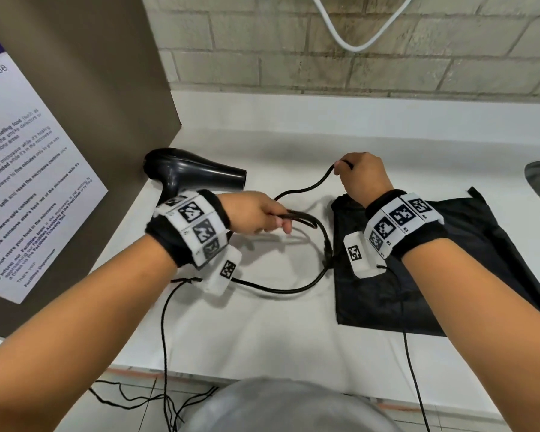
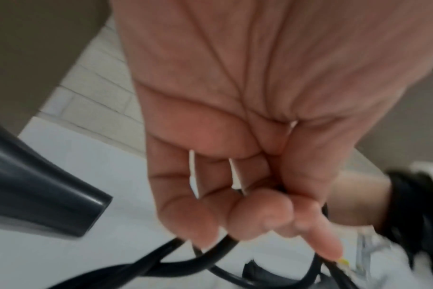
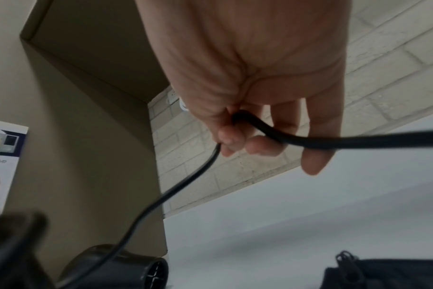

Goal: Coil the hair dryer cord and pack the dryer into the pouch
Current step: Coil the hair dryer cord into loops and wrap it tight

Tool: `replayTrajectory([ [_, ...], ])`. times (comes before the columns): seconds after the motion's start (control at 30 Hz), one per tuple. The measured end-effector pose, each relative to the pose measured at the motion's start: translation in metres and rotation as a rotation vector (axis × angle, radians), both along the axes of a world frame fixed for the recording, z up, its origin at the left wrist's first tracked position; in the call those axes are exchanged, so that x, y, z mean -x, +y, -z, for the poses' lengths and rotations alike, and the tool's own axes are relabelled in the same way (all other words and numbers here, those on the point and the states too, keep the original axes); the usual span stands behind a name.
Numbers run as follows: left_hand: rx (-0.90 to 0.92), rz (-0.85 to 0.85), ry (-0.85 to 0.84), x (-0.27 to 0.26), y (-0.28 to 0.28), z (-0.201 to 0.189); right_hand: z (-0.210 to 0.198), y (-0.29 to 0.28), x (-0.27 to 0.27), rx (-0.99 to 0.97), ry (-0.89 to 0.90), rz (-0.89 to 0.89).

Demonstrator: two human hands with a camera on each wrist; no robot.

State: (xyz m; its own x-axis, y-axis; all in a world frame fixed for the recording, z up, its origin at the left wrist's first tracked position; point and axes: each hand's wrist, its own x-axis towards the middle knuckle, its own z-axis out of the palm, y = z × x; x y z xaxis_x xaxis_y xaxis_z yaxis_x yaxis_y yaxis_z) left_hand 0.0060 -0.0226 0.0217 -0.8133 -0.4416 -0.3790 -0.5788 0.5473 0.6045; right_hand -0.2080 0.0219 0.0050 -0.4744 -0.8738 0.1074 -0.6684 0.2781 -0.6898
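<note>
Head view: the hair dryer point(image 1: 194, 176) lies on the white surface point(image 1: 262, 332) against a brown panel point(image 1: 113, 73), nozzle pointing right. The left hand point(image 1: 256, 215) grasps gathered loops of the black cord point(image 1: 306, 188); the right hand point(image 1: 363, 176) pinches a further stretch, raised above the surface. The black pouch point(image 1: 468, 275) lies flat beneath the right wrist, nothing in it.

Left wrist view: fingers point(image 2: 205, 221) curled round several cord point(image 2: 141, 269) strands; grip clenched on them. The dryer's nozzle point(image 2: 37, 199) sits just beside.

Right wrist view: thumb and fingertips point(image 3: 262, 145) pinch the cord point(image 3: 359, 141), which trails down toward the dryer point(image 3: 126, 267).

Assessment: coiling is under way, not complete; slack remains between the hands. The next move calls for bringing the right hand's length to the left-hand bundle as another loop, without letting the held loops slip.
</note>
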Motion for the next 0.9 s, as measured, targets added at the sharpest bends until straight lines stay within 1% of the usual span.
replayTrajectory([
  [0.07,-0.134,-0.077,0.165,-0.014,-0.004,-0.009,0.001,0.002,0.007,-0.009,0.002,0.020],
  [0.17,-0.240,-0.241,0.396,-0.030,-0.012,-0.021,0.004,0.006,0.013,-0.018,0.001,0.041],
  [0.23,-0.319,-0.315,0.516,-0.037,-0.017,-0.028,0.006,0.008,0.015,-0.037,0.002,0.057],
  [0.33,-0.411,-0.349,0.640,-0.043,-0.022,-0.030,0.009,0.010,0.014,-0.055,-0.013,0.055],
  [0.37,-0.411,-0.358,0.643,-0.042,-0.022,-0.028,0.009,0.010,0.012,-0.047,-0.036,0.034],
  [0.43,-0.374,-0.350,0.594,-0.037,-0.021,-0.024,0.003,0.010,0.004,-0.021,-0.123,-0.050],
  [0.5,-0.315,-0.332,0.517,-0.031,-0.019,-0.019,-0.007,0.011,-0.008,-0.012,-0.287,-0.139],
  [0.57,-0.284,-0.310,0.459,-0.026,-0.017,-0.014,-0.019,0.016,-0.018,-0.071,-0.460,-0.199],
  [0.6,-0.287,-0.294,0.439,-0.023,-0.016,-0.012,-0.023,0.018,-0.022,-0.117,-0.513,-0.244],
  [0.63,-0.296,-0.275,0.420,-0.019,-0.015,-0.011,-0.026,0.019,-0.024,-0.163,-0.525,-0.303],
  [0.7,-0.293,-0.216,0.387,-0.014,-0.014,-0.008,-0.028,0.020,-0.028,-0.239,-0.419,-0.431],
  [0.73,-0.277,-0.179,0.368,-0.012,-0.014,-0.009,-0.026,0.018,-0.029,-0.238,-0.366,-0.472],
  [0.8,-0.220,-0.120,0.328,-0.013,-0.014,-0.014,-0.022,0.014,-0.031,-0.172,-0.355,-0.481],
  [0.83,-0.195,-0.145,0.346,-0.015,-0.017,-0.016,-0.021,0.014,-0.030,-0.137,-0.382,-0.472],
  [0.87,-0.157,-0.227,0.399,-0.019,-0.021,-0.018,-0.019,0.014,-0.028,-0.113,-0.408,-0.460],
  [0.9,-0.107,-0.366,0.479,-0.022,-0.025,-0.018,-0.019,0.014,-0.025,-0.102,-0.435,-0.454],
])
